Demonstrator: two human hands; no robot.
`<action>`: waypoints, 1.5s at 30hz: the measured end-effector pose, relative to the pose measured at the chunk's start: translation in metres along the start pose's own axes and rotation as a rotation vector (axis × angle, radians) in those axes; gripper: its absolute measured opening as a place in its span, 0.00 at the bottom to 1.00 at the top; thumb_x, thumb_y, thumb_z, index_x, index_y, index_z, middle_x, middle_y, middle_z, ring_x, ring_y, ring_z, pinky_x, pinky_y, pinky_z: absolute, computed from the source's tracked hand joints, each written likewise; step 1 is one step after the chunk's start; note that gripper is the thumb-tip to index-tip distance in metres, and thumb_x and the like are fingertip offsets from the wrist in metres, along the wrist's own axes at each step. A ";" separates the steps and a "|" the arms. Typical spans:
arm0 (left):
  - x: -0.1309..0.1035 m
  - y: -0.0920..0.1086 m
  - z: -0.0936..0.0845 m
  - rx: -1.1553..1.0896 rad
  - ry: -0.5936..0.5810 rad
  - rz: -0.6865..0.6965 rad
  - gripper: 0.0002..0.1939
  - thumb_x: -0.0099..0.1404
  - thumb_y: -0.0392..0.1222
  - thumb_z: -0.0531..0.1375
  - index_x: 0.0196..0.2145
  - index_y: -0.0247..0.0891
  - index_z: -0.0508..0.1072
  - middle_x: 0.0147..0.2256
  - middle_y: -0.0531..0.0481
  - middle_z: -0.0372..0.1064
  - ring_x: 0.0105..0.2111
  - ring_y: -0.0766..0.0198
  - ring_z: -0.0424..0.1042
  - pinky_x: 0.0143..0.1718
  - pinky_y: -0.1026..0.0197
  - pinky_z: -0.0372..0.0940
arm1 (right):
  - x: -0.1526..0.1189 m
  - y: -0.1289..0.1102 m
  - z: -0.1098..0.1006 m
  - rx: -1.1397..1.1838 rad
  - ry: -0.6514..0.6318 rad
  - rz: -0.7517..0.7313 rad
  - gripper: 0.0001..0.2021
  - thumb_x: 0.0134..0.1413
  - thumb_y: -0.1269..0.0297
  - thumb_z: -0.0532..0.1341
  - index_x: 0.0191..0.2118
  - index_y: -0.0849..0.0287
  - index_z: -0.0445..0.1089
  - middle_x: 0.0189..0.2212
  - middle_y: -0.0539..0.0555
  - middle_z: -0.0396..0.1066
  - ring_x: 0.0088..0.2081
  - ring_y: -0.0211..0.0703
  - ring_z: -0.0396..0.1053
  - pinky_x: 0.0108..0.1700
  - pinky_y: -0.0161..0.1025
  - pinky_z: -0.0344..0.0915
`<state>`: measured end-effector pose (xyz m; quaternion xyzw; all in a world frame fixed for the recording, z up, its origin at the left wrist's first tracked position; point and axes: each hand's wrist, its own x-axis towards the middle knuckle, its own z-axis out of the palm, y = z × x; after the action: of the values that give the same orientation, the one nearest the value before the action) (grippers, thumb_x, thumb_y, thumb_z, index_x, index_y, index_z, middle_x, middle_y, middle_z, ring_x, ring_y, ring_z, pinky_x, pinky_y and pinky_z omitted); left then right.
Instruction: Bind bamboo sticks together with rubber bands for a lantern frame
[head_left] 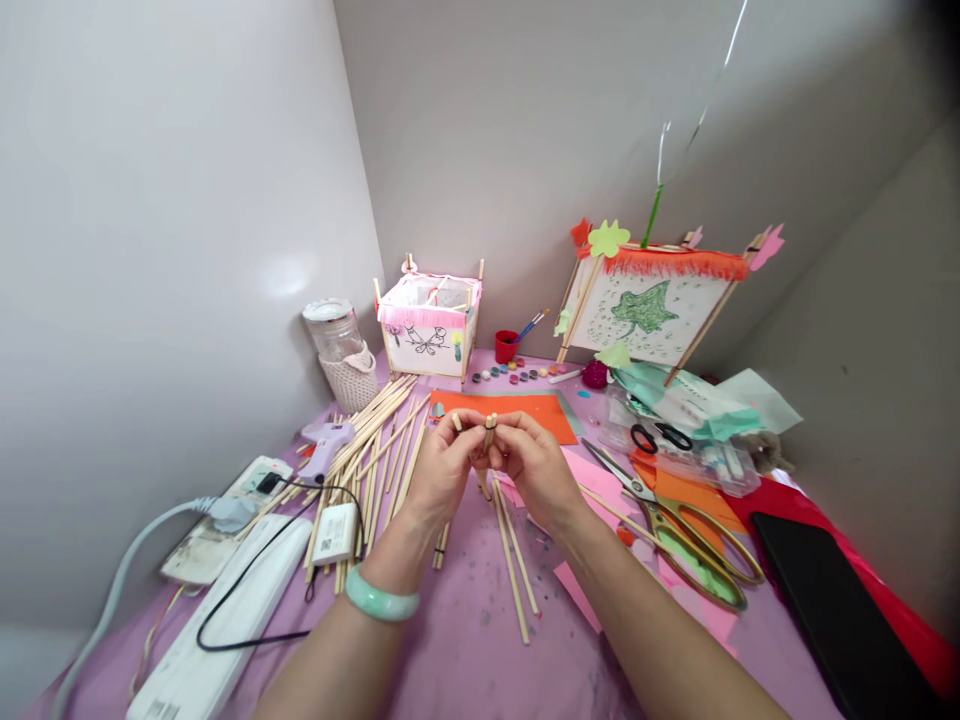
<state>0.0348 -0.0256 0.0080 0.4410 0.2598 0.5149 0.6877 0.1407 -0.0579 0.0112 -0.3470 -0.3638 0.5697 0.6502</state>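
My left hand and my right hand meet over the middle of the purple table. Between their fingertips is a small group of wooden sticks, ends up, with a dark band around them. Both hands are closed on these sticks. Another stick end pokes out by my left index finger. The lower part of the sticks is mostly hidden behind my hands. Two loose sticks lie on the table just below my right hand. A green bangle circles my left wrist.
Many wooden sticks, a glue gun and a white power strip lie left. Large scissors, pink paper and a black tablet-like slab are right. Behind stand two paper lanterns, a jar and a red cup.
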 end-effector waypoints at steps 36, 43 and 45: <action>0.007 0.020 -0.025 0.548 -0.031 0.205 0.13 0.57 0.40 0.61 0.41 0.39 0.77 0.41 0.47 0.73 0.44 0.58 0.69 0.49 0.58 0.60 | 0.004 0.012 -0.021 -0.735 0.012 -0.197 0.08 0.50 0.58 0.61 0.28 0.57 0.71 0.21 0.46 0.63 0.25 0.36 0.59 0.29 0.33 0.56; 0.006 0.020 -0.029 0.581 -0.082 0.183 0.15 0.60 0.41 0.59 0.44 0.37 0.76 0.41 0.47 0.75 0.41 0.59 0.72 0.46 0.59 0.63 | 0.005 0.013 -0.023 -0.747 -0.051 -0.171 0.08 0.50 0.61 0.61 0.34 0.57 0.75 0.26 0.48 0.70 0.28 0.38 0.64 0.32 0.34 0.59; 0.007 0.021 -0.029 0.651 -0.127 0.226 0.13 0.61 0.40 0.58 0.42 0.37 0.77 0.41 0.48 0.75 0.41 0.61 0.72 0.46 0.60 0.63 | 0.004 0.011 -0.023 -0.830 -0.078 -0.173 0.07 0.50 0.63 0.61 0.34 0.57 0.75 0.27 0.48 0.71 0.29 0.38 0.65 0.33 0.33 0.59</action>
<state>0.0035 -0.0078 0.0127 0.6943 0.3165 0.4495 0.4644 0.1561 -0.0534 -0.0095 -0.5257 -0.6145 0.3307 0.4865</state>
